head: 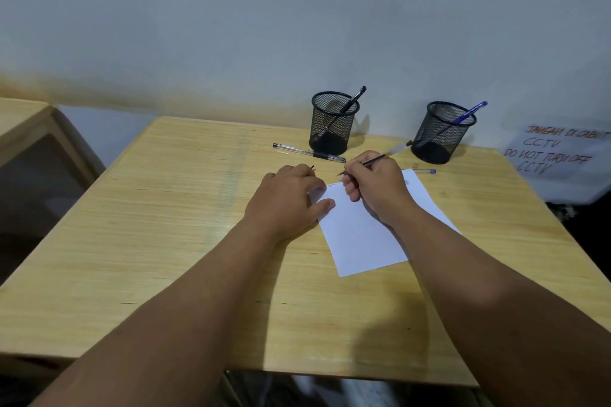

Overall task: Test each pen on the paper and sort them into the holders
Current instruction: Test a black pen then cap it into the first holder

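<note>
Pen test, in hand: right hand (pixel 373 185) pinches pen (pixel 377 160), tip at paper (pixel 360 235); left hand (pixel 291 198), fingers flat, pins sheet—advise light, short stroke.

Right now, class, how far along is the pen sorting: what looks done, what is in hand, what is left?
Done: one black pen stands in the left holder and one blue pen in the right holder. In hand: the right hand grips a pen at the paper, which the left hand steadies. Left: the clear pen and a blue-capped pen lie untested on the table.
</note>
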